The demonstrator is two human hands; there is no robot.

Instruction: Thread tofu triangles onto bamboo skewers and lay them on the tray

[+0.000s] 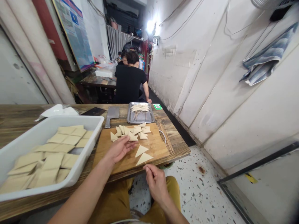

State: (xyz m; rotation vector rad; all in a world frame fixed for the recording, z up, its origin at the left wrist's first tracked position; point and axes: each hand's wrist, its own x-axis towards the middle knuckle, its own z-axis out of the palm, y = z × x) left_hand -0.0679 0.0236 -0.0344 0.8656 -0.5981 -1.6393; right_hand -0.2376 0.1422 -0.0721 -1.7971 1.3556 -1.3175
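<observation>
My right hand (156, 180) pinches the lower end of a thin wooden skewer (146, 163) at the near edge of the cutting board (105, 158). Two pale triangular pieces (144, 158) are threaded on the skewer, one above the other. My left hand (120, 148) is palm up over the board, its thumb and fingers on another pale triangle (132, 137) near the skewer's tip. Behind it lies a loose pile of triangles (125, 129).
A white bin (93, 137) of flat pale squares stands at the left. Behind the board are a cleaver (113, 112) and a metal tray (140, 117) with filled skewers. Bare skewers (168, 140) lie at the right. A person in black (130, 82) sits beyond the table.
</observation>
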